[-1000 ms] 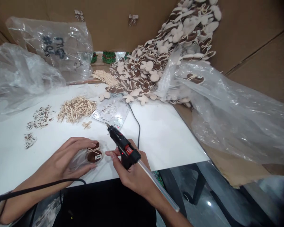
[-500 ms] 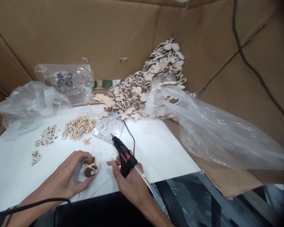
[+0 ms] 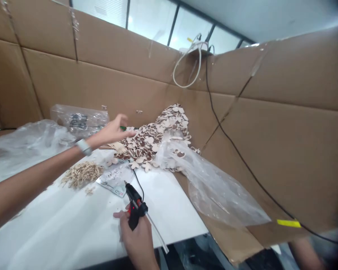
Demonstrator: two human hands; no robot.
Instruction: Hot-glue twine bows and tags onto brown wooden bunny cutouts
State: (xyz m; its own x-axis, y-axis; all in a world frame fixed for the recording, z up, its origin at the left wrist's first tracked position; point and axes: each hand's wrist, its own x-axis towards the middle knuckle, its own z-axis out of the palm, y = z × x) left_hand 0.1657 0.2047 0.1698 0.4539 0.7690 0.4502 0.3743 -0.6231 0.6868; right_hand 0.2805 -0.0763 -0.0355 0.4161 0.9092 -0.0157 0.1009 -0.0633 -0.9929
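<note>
A: Starting at nine o'clock, what lies there?

B: Clear plastic bags [image 3: 30, 137] along the far left edge of the white surface [image 3: 59, 232]. The left hand [image 3: 112, 131] reaches out toward eleven o'clock, over the near edge of the pile of wooden pieces [image 3: 154, 137]; its fingers look loosely extended, but whether they pinch anything I cannot tell.

A: And nearer the middle?

B: A heap of pale bows [image 3: 81, 173], then open surface. At six o'clock the right hand [image 3: 136, 236], fingers wrapped around the glue gun [image 3: 133, 204], sits by the near edge, nozzle aimed at twelve.

A: Right side?

B: A plastic sheet [image 3: 214, 187] drapes over the surface's right edge, cardboard wall [image 3: 284, 142] close behind.
</note>
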